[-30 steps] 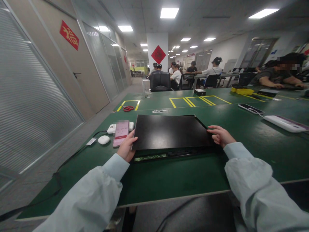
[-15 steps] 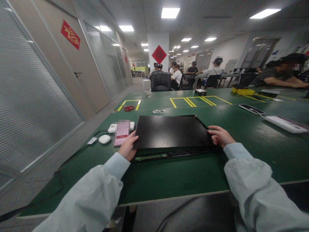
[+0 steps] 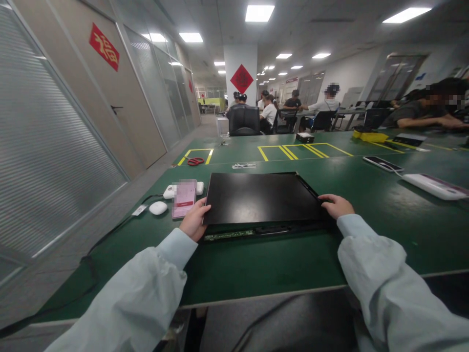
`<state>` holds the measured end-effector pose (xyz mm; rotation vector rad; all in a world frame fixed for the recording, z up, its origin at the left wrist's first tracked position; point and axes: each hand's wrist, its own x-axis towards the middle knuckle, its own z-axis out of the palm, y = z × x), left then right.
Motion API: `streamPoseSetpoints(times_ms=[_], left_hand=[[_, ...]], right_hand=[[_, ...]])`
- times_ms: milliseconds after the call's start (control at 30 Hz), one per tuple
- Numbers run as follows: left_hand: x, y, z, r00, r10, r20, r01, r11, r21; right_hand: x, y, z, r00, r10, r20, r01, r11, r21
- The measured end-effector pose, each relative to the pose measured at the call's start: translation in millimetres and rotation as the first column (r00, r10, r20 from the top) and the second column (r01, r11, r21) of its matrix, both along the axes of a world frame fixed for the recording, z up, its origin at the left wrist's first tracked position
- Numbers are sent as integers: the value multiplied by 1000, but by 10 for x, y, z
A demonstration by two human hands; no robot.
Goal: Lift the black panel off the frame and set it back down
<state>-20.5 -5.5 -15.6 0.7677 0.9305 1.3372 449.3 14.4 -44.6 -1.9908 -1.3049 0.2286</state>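
A flat black screen panel point(image 3: 256, 198) lies tilted over a shallow black housing point(image 3: 309, 186), its near edge raised and its right side not fully lined up with the rim. Below that near edge shows a green circuit board strip point(image 3: 229, 235) inside the housing. My left hand point(image 3: 194, 220) is closed on the panel's left edge, thumb on top. At the right side my right hand point(image 3: 337, 206) has its fingers bent against the housing's rim, close beside the panel's edge; its fingertips are partly hidden.
On the green table point(image 3: 264, 274), a phone point(image 3: 184, 200) and white rounded case point(image 3: 158, 208) lie left. Red-handled scissors point(image 3: 195, 161) sit further back. Another phone point(image 3: 381, 164) and a white power strip-like block point(image 3: 432, 187) are right. A co-worker point(image 3: 414, 115) sits far right.
My right hand has shifted slightly at the right rim and its fingers are bent differently. The panel and my left hand look nearly the same; the view has tipped a little.
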Motion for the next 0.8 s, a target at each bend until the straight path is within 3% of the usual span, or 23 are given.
streamPoseSetpoints(times_ms=[367,800], left_hand=[[66,-60,43,998,-55,-6,55,997,54],[76,-58,30,996,33,-82,-30,999,32]], right_hand=[[20,41,-73,983,86,160,-79,996,-49],[-37,41,-60,943,97,318,-61,991,-121]])
